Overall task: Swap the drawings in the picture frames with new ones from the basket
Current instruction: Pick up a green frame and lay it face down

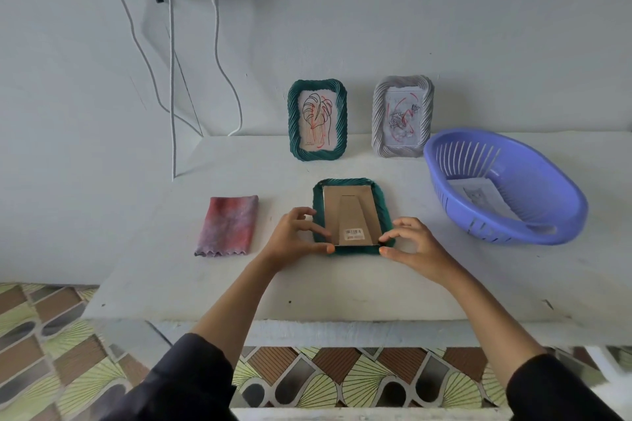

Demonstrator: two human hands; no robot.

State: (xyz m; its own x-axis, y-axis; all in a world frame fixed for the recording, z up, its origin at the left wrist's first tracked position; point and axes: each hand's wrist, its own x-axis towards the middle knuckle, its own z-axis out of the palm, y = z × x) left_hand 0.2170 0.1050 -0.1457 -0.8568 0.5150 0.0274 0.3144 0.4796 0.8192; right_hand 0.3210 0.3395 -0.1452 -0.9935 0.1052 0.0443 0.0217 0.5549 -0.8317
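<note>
Centre: green frame (384, 212) face-down on table (205, 284), cardboard back up. Left hand (298, 235) and right hand (415, 243) pinch its lower corners, fingers curled. Basket (456, 212) at right.

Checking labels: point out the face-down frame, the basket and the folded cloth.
face-down frame (349, 212), head view, cardboard back.
basket (547, 188), head view, inner right wall.
folded cloth (227, 224), head view, middle.

Face-down green frame (352, 212) lies mid-table, cardboard back up. Left hand (294, 237) pinches its near-left corner, right hand (412, 246) its near-right. Far: upright green frame (317, 120), grey frame (402, 120). Right: purple basket (554, 215) holding paper (478, 195). Left: folded cloth (227, 225).
</note>
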